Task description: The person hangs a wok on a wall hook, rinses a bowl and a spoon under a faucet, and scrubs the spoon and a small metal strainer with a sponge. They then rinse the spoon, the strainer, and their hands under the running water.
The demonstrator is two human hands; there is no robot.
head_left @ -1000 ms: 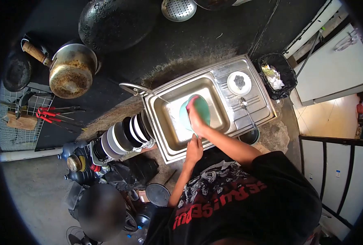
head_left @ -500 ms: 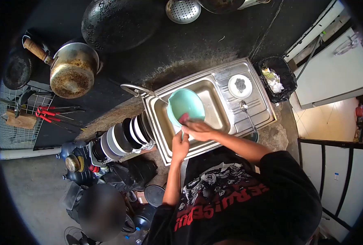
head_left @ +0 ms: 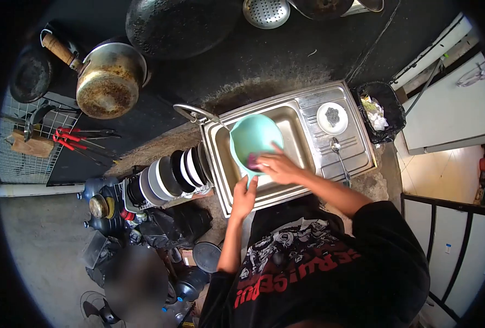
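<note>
A turquoise bowl (head_left: 253, 137) is tilted over the steel sink (head_left: 302, 143), its inside facing me. My left hand (head_left: 244, 198) grips the bowl's near rim from below. My right hand (head_left: 275, 167) presses a pink sponge (head_left: 252, 160) against the bowl's inner wall near the rim. The tap (head_left: 194, 113) curves over the sink's left side.
A rack of upright plates and bowls (head_left: 169, 177) stands left of the sink. On the drainboard lie a small white dish (head_left: 332, 117) and a spoon (head_left: 338, 152). A black bin (head_left: 379, 111) sits to the right; pans (head_left: 107, 86) hang on the wall. Another person (head_left: 136, 284) is lower left.
The bowl has turned from back-facing to open-side toward me, and shifted left. My right hand with the sponge moved from the bowl's outside to its inside rim.
</note>
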